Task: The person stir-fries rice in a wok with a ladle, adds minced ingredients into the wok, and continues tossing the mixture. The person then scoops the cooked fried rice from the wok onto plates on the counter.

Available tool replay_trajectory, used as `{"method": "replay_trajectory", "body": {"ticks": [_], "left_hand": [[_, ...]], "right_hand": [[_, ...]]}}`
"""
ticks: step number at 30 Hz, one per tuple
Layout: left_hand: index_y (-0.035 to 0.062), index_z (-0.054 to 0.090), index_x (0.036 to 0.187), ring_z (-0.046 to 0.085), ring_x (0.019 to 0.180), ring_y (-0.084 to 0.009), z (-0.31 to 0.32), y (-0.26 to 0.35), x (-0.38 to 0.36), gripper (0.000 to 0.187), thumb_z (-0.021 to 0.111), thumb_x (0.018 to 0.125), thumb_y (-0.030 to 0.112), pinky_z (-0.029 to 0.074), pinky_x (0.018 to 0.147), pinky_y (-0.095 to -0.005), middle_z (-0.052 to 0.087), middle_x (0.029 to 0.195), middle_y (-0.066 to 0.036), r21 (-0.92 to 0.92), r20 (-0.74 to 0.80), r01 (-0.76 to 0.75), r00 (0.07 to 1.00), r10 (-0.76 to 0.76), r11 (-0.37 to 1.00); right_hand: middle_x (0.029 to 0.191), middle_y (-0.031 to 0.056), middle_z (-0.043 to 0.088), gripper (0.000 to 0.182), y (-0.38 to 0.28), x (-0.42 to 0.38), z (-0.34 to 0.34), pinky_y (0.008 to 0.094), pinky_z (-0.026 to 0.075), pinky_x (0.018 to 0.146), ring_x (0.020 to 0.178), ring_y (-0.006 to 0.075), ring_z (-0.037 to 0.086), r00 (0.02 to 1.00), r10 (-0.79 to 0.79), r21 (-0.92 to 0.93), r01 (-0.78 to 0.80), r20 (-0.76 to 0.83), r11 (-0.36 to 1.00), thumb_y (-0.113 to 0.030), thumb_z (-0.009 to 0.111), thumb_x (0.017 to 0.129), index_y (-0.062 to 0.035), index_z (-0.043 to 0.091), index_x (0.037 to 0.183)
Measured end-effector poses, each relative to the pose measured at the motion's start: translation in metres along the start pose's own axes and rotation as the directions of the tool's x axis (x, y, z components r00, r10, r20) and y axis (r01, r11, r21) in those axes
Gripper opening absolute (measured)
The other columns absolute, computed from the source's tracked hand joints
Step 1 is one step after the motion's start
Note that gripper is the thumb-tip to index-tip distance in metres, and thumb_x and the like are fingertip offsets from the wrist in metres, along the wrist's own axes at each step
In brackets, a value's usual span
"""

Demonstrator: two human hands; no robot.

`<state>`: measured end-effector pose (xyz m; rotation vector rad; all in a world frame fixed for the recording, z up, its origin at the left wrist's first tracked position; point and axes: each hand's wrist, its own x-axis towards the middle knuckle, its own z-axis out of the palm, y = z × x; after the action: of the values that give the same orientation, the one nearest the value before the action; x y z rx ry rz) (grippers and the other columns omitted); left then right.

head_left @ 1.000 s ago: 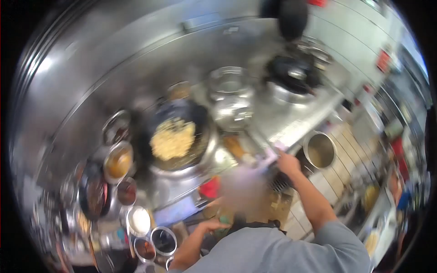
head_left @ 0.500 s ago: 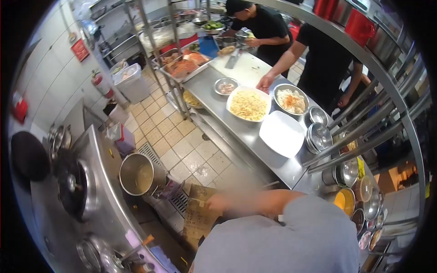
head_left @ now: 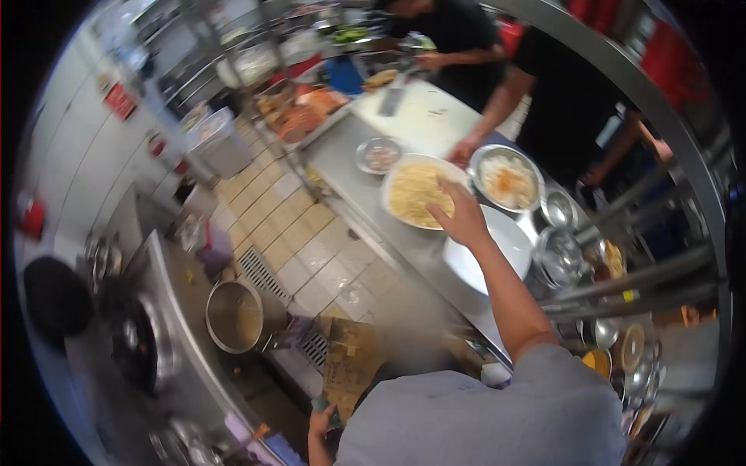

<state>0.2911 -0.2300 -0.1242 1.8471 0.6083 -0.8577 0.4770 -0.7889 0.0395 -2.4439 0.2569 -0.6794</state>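
My right hand (head_left: 464, 218) reaches over the near right edge of a white bowl (head_left: 386, 203) of yellow, loose-looking food (head_left: 416, 190). Its thumb and fingers are spread, with nothing visible between them. Under that forearm is an empty white dish (head_left: 497, 256). Beyond the hand stands a metal bowl (head_left: 509, 179) of pale food with orange powder on top. Down at the lower left, my left hand (head_left: 320, 423) is closed around a small greenish object (head_left: 322, 405), too blurred to name.
A co-worker's hand (head_left: 464, 150) rests beside the yellow food's bowl; another person (head_left: 458, 46) works farther back. A small metal bowl (head_left: 379, 155), a tray of orange-pink food (head_left: 307, 113) and stacked metal bowls (head_left: 561, 256) share the counter. A tall pot (head_left: 235, 317) stands left, beside the stove (head_left: 140, 342).
My right arm has swung out from in front of my body to the yellow food's bowl. My left hand has come into view at the lower left. The view has shifted slightly.
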Motion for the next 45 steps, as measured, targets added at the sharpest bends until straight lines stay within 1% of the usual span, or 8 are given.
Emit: {"method": "replay_trajectory", "body": {"ticks": [12,21,24,28,35,37,39,45], "left_hand": [[0.0047,0.058,0.111,0.062,0.097,-0.0340,0.087,-0.219,-0.067,0.055,0.068,0.069,0.038,0.049,0.083,-0.0418,0.064,0.106,-0.021,-0.109,-0.364,0.082,0.924,-0.116,0.991],[-0.0014,0.060,0.111,0.058,0.109,-0.0362,0.203,-0.360,-0.187,0.057,0.065,0.075,0.043,0.046,0.090,-0.0415,0.062,0.114,-0.024,-0.566,-0.378,0.259,0.763,-0.525,0.783],[-0.0011,0.061,0.109,0.058,0.108,-0.0366,0.227,-0.397,-0.173,0.057,0.066,0.073,0.043,0.046,0.091,-0.0411,0.062,0.113,-0.023,-0.598,-0.313,0.295,0.770,-0.556,0.745],[0.0002,0.062,0.110,0.061,0.102,-0.0348,0.203,-0.411,-0.130,0.060,0.067,0.073,0.047,0.048,0.085,-0.0439,0.063,0.111,-0.024,-0.429,-0.265,0.180,0.912,-0.314,0.885],[0.0099,0.068,0.099,0.062,0.090,-0.0383,0.021,-0.324,-0.114,0.033,0.063,0.079,0.035,0.048,0.079,-0.0447,0.065,0.103,-0.021,0.011,0.095,0.152,0.984,-0.152,0.988],[0.0061,0.067,0.089,0.062,0.082,-0.0232,0.007,-0.394,-0.051,0.030,0.063,0.078,0.033,0.049,0.066,-0.0388,0.065,0.089,-0.011,0.302,0.066,-0.456,0.886,0.459,0.837],[0.0078,0.060,0.106,0.059,0.082,-0.0215,-0.019,-0.299,-0.081,0.032,0.066,0.076,0.019,0.048,0.069,-0.0346,0.061,0.093,-0.006,-0.299,0.122,0.302,0.953,-0.278,0.905],[0.0066,0.056,0.110,0.059,0.082,-0.0214,-0.028,-0.273,-0.040,0.037,0.065,0.076,0.017,0.048,0.071,-0.0342,0.060,0.094,-0.006,0.111,0.125,0.084,0.987,-0.098,0.990]], "right_hand": [[0.121,0.0198,0.052,0.045,-0.346,-0.278,0.212,0.0414,0.044,0.090,0.111,0.0353,0.052,0.014,-0.850,0.829,0.211,0.527,0.518,-0.028,0.065,0.083,-0.0028,0.055,0.119],[0.093,0.0151,0.062,0.052,-0.439,-0.367,0.412,0.0457,0.048,0.079,0.093,0.0398,0.060,-0.091,-0.558,0.468,0.664,0.825,0.583,-0.029,0.068,0.079,-0.0099,0.045,0.122],[0.070,0.0084,0.057,0.043,-0.447,-0.371,0.396,0.0404,0.049,0.064,0.068,0.0308,0.061,-0.009,-0.833,0.741,0.461,0.554,0.488,-0.027,0.063,0.085,-0.0131,0.045,0.121],[0.065,-0.0009,0.047,0.015,-0.460,-0.364,0.266,0.0275,0.038,0.044,0.048,0.0092,0.042,-0.498,-0.450,-0.210,-0.808,0.741,0.550,-0.020,0.051,0.095,-0.0128,0.050,0.107],[0.064,-0.0009,0.046,0.015,-0.383,-0.324,0.187,0.0259,0.035,0.042,0.047,0.0090,0.041,0.046,-0.427,0.363,-0.612,0.903,0.702,-0.017,0.056,0.090,-0.0113,0.051,0.102],[0.065,-0.0019,0.043,0.019,-0.311,-0.317,0.164,0.0219,0.031,0.039,0.049,0.0067,0.041,0.219,-0.579,0.612,-0.411,0.785,0.675,-0.018,0.055,0.092,-0.0117,0.045,0.107],[0.065,-0.0019,0.043,0.020,-0.259,-0.297,0.101,0.0220,0.032,0.039,0.049,0.0071,0.041,0.438,-0.500,0.651,-0.337,0.748,0.680,-0.019,0.055,0.092,-0.0113,0.045,0.108],[0.074,-0.0008,0.050,0.047,-0.198,-0.250,-0.069,0.0236,0.039,0.043,0.051,0.0081,0.046,0.686,0.209,0.412,-0.621,0.696,0.667,-0.023,0.049,0.096,-0.0093,0.034,0.138]]}}
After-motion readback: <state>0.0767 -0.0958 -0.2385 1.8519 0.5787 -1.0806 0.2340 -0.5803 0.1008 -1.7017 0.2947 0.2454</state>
